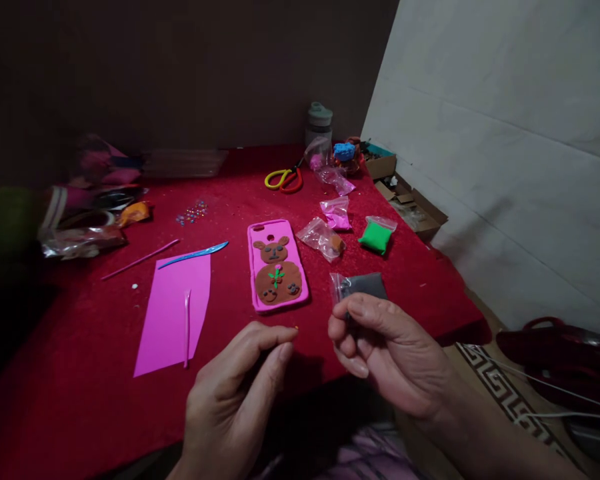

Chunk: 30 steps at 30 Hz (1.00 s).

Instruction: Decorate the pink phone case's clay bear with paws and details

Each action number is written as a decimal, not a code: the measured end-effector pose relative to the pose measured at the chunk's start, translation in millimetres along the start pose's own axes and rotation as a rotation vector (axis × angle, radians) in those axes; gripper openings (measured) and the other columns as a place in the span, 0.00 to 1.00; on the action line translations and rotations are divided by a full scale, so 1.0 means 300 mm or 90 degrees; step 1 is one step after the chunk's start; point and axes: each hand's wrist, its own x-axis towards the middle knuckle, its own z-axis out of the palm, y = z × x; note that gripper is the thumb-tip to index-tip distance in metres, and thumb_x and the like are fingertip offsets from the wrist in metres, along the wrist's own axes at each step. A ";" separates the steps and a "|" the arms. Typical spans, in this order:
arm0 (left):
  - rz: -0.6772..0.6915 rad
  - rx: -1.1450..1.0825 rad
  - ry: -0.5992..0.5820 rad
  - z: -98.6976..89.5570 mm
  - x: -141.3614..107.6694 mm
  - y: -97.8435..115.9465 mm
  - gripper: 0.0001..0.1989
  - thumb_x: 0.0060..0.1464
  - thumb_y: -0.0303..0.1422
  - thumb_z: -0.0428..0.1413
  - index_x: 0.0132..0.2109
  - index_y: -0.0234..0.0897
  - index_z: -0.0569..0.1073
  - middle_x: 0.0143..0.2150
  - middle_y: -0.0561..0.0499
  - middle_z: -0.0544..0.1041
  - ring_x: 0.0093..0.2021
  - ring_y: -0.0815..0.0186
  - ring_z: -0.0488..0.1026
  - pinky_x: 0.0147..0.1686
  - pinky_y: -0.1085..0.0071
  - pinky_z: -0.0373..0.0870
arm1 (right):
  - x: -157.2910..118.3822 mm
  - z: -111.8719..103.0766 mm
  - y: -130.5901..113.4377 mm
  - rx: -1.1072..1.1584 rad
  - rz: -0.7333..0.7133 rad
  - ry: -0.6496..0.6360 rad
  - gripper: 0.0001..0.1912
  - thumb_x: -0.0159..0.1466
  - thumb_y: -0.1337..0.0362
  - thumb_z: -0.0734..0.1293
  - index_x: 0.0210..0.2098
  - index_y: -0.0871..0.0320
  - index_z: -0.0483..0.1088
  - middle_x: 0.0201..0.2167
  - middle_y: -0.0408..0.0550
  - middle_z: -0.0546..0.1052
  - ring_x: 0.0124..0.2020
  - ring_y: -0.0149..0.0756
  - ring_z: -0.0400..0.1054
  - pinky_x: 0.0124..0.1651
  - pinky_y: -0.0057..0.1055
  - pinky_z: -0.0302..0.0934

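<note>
My left hand (245,390) is in front of the phone case, thumb and forefinger drawn together. A tiny orange bit of clay (297,328) shows at the tip of its forefinger. To the right, my right hand (387,350) has its thumb and fingers closed in a pinch; what they hold, if anything, is hidden. Just behind it lies a bag of dark grey clay (370,285), partly covered by the fingers. The pink phone case (300,280) lies flat, bearing a brown clay bear (293,270) with grey features and a green-and-pink flower on its belly.
Left lie a pink sheet (163,320), a pink tool (187,330), a blue knife (195,254) and a pink stick (140,260). Bags of green clay (376,237) and pink clay (337,217), scissors (284,180) and a bottle (319,123) are farther back. A green sleeve (7,227) is far left.
</note>
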 end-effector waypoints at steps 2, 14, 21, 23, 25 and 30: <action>-0.012 -0.005 0.010 -0.002 -0.006 -0.005 0.10 0.59 0.27 0.55 0.42 0.49 0.76 0.32 0.59 0.73 0.27 0.77 0.69 0.25 0.83 0.64 | 0.005 0.003 0.002 0.005 0.017 0.006 0.04 0.56 0.68 0.73 0.29 0.64 0.76 0.24 0.47 0.78 0.22 0.24 0.68 0.20 0.17 0.58; 0.010 -0.022 0.002 -0.013 -0.002 -0.014 0.09 0.59 0.26 0.55 0.42 0.47 0.76 0.30 0.59 0.73 0.27 0.76 0.70 0.27 0.82 0.66 | 0.019 0.011 0.021 0.005 0.027 0.024 0.10 0.50 0.72 0.77 0.32 0.63 0.77 0.24 0.45 0.77 0.21 0.22 0.67 0.21 0.17 0.59; 0.024 -0.013 -0.002 -0.022 -0.005 -0.006 0.10 0.59 0.26 0.54 0.42 0.46 0.76 0.32 0.58 0.75 0.28 0.76 0.72 0.28 0.82 0.67 | 0.017 0.023 0.029 -0.038 0.012 0.020 0.12 0.47 0.69 0.79 0.30 0.61 0.76 0.22 0.43 0.74 0.18 0.22 0.64 0.17 0.16 0.57; 0.026 -0.008 -0.010 -0.023 -0.005 -0.008 0.10 0.60 0.25 0.54 0.43 0.47 0.75 0.33 0.58 0.75 0.29 0.76 0.72 0.29 0.83 0.67 | 0.017 0.022 0.028 -0.047 0.015 0.009 0.11 0.48 0.69 0.78 0.30 0.60 0.75 0.22 0.43 0.75 0.17 0.23 0.65 0.16 0.17 0.59; 0.025 -0.008 -0.020 -0.024 -0.004 -0.011 0.11 0.60 0.25 0.54 0.44 0.48 0.75 0.33 0.59 0.74 0.28 0.77 0.71 0.28 0.83 0.66 | 0.018 0.019 0.027 -0.051 0.017 0.005 0.10 0.51 0.70 0.77 0.31 0.60 0.75 0.24 0.44 0.77 0.18 0.25 0.68 0.17 0.17 0.61; 0.024 -0.006 -0.030 -0.028 -0.005 -0.019 0.12 0.60 0.25 0.54 0.45 0.49 0.74 0.33 0.59 0.74 0.30 0.76 0.72 0.30 0.83 0.67 | 0.024 0.013 0.026 -0.056 0.034 0.017 0.09 0.53 0.69 0.76 0.32 0.60 0.73 0.24 0.45 0.78 0.19 0.28 0.71 0.16 0.17 0.62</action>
